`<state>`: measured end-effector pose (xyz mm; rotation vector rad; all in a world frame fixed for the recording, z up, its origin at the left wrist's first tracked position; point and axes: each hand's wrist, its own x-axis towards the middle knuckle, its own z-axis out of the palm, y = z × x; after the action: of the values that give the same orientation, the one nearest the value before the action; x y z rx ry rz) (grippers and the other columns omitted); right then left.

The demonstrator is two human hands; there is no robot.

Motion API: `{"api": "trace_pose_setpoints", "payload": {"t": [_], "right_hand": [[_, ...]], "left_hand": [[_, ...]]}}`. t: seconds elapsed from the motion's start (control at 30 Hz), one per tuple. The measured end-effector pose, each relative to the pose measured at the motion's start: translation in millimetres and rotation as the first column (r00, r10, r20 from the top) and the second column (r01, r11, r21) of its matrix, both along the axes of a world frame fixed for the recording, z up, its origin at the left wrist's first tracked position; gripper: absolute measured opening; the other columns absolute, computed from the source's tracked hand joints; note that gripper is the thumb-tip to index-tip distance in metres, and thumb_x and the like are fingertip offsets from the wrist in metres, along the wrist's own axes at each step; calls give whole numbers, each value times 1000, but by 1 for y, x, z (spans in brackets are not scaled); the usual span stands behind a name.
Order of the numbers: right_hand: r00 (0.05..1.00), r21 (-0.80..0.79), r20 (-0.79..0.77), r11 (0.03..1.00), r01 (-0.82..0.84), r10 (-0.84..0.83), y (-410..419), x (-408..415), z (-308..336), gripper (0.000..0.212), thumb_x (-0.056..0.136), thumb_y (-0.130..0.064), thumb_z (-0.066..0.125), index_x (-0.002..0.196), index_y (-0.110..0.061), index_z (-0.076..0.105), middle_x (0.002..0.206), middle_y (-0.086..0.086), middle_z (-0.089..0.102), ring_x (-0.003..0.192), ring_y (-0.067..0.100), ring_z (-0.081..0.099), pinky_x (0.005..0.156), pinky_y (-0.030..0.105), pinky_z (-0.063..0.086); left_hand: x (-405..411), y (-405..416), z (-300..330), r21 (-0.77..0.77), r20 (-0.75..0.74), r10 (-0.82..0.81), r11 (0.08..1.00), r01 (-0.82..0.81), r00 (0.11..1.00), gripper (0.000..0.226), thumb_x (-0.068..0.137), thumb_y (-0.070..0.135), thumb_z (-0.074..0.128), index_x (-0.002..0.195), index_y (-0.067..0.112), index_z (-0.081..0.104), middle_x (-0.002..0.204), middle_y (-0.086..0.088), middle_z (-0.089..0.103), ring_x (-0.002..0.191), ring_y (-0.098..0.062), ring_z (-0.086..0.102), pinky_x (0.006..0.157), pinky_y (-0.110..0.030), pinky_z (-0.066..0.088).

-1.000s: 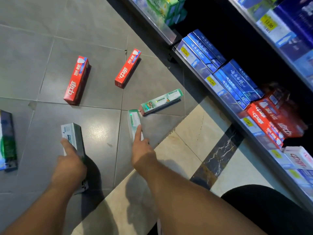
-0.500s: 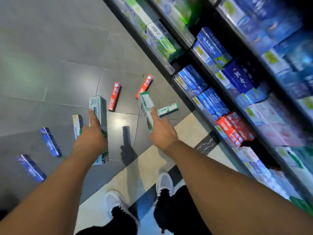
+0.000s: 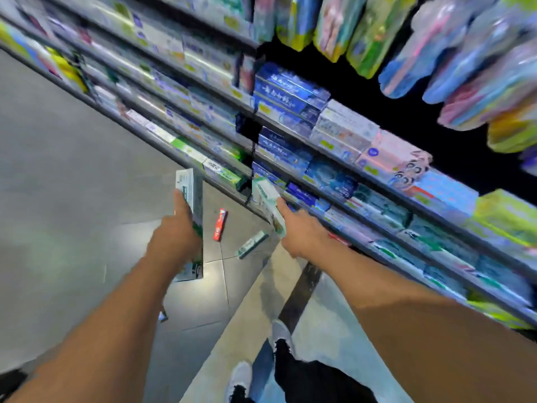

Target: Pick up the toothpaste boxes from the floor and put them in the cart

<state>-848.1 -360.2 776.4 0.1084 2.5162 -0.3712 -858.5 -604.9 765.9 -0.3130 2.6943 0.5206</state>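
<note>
Nearby, blurred shelves [image 3: 334, 146], seemingly toothpaste.

Floor [image 3: 72, 184]: grey tiles, with a paler strip and a dark band running alongside the shelves [image 3: 343, 146]. On the grey tiles, near the shelf base: one red toothpaste box [image 3: 220, 224] and one green-and-white toothpaste box [image 3: 251, 244], close together, not touching. Two shoes [image 3: 282, 334] stand on the pale strip. Shelves packed with boxed goods; labels blurred.

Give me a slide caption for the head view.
Each hand, left and right, holds a toothpaste box; two boxes remain on the floor.
</note>
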Motion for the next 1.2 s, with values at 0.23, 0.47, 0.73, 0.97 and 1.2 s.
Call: {"api": "trace_pose_setpoints", "payload": {"t": [0.23,0.47,0.73,0.97,1.2], "right_hand": [[952,12,-175,966,257,-251,55,69,48,94,84,-23,61,154,-35,-1,118,20,55,101,38,60,67,37,44],[781,-3,-250,807,590,-572,129,183,101,90,89,-19,59,155,-35,1,124,19,45,107,40,56,71,37,41],[523,-20,-274,549,836,-807,232,318,127,90,90,-17,58,155,-37,0,120,17,50,83,33,58,48,31,41],[250,-87,-292,286,954,-923,337,456,138,85,87,-11,53,153,-40,9,115,15,48,72,28,61,42,30,53],[24,-197,-245,74,978,-969,440,609,149,86,89,-6,50,155,-39,6,121,13,51,82,27,64,54,40,61]], "left_hand": [[6,64,70,-29,-65,-376,927,375,924,96,87,15,55,152,16,-15,110,-29,62,88,-40,63,69,-42,51],[43,178,114,-60,-67,-673,740,670,737,106,85,18,62,149,24,-22,107,-19,63,82,-34,63,72,-44,56],[129,321,155,-84,-107,-864,502,861,493,101,90,17,57,152,19,-22,81,-9,53,63,-24,54,52,-32,40],[230,481,154,-23,-90,-957,277,960,274,99,89,10,55,151,17,-23,67,-8,53,58,-25,53,51,-31,37],[367,636,151,8,-83,-989,121,993,122,100,87,11,53,151,25,-23,79,-14,59,64,-28,56,48,-31,36]]}}
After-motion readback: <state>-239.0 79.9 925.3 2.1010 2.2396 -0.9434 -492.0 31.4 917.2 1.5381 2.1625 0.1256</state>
